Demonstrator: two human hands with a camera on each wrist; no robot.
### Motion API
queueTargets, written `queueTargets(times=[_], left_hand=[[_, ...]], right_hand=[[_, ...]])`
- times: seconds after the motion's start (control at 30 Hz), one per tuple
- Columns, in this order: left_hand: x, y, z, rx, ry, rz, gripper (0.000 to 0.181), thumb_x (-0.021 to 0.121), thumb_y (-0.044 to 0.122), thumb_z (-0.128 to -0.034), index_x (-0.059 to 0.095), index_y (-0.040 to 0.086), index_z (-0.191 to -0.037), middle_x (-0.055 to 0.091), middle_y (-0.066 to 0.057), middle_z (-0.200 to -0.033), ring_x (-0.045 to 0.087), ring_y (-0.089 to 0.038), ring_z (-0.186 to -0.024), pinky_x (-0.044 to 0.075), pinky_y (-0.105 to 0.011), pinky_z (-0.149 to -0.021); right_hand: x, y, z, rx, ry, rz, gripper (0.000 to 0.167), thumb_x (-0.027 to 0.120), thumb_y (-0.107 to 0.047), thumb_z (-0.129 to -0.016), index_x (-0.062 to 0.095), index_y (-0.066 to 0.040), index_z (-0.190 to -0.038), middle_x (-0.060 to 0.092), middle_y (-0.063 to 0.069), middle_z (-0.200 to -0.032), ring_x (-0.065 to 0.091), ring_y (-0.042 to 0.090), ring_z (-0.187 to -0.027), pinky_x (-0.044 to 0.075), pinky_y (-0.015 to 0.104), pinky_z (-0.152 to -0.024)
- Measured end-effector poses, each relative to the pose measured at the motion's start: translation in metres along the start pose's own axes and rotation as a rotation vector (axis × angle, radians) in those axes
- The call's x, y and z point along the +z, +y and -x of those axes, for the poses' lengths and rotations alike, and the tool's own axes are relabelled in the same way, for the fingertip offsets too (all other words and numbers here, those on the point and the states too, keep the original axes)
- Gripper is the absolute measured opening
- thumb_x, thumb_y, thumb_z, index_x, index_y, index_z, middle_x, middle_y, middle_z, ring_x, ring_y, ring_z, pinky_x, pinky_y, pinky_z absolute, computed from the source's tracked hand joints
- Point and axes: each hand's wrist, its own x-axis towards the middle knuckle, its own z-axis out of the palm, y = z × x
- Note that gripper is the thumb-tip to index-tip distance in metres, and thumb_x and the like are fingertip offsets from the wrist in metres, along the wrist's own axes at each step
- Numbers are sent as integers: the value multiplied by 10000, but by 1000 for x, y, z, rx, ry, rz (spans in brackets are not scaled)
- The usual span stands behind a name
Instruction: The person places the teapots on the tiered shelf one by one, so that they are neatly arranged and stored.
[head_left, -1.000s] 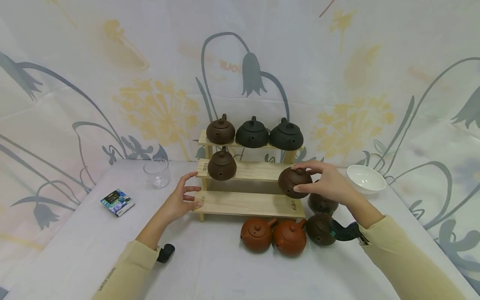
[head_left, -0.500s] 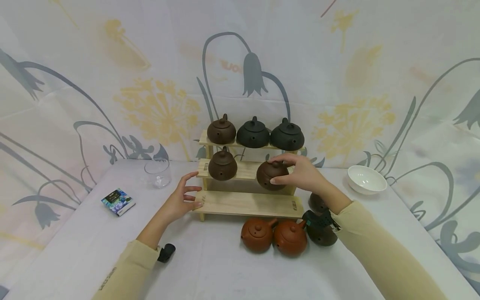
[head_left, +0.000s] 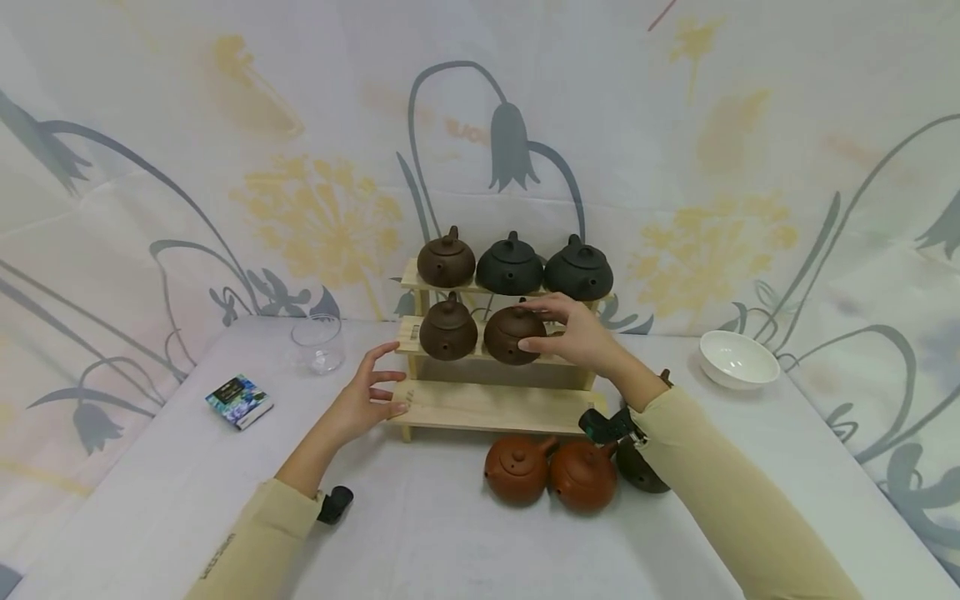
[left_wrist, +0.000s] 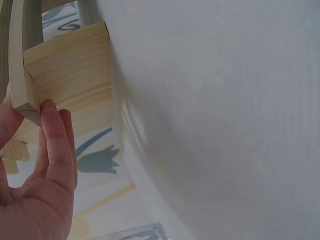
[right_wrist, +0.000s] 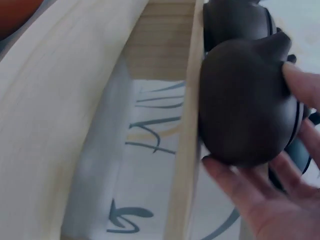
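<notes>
Leftward comes the teapot (head_left: 510,337), held in the right grip (head_left: 579,337), seemingly filling the middle shelf (head_left: 409,335); left grip (head_left: 363,402) pinches the stand (head_left: 487,407).

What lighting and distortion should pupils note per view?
Head view: even light, faint glints in the round white bowl; left wrist view: white cloth looks grey, shadowed beside the pale wooden stand; right wrist view: the stand's near board appears bowed, the held dark brown round clay teapot has soft sheen.

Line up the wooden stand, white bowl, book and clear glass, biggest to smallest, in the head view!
1. Wooden stand
2. White bowl
3. Book and clear glass: too alike to rank
</notes>
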Motion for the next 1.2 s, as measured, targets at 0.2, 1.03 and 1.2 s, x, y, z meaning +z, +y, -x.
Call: queueTargets(times=[0.2, 1.03, 1.2], left_hand=[[0, 2, 0, 6, 2, 3, 850, 693, -29, -804, 188, 221, -1441, 500, -260, -1261, 560, -379, -972, 503, -388, -733], [0, 1, 0, 34, -1, 1, 849, 677, -58, -806, 175, 186, -1446, 494, -278, -1260, 547, -412, -985, 502, -394, -735], [0, 1, 0, 35, -4, 14, 851, 679, -52, -808, 172, 185, -1449, 488, -283, -1264, 543, -414, -988, 501, -394, -733]], right_hand=[[0, 7, 0, -65, -38, -89, 529, 680, -39, -841, 480, 6, -1328, 434, 151, -1359, 423, 317, -1236, 348, 436, -993], [-32, 35, 79, -23, 117, 49, 400, 699, -79, -833, 564, 24, -1195, 555, 137, -1201, 535, 305, -1090, 474, 353, -855], [-39, 42, 100, 55, 136, 53, 391, 688, -98, -847, 558, 11, -1199, 542, 152, -1217, 581, 307, -1034, 488, 272, -812]])
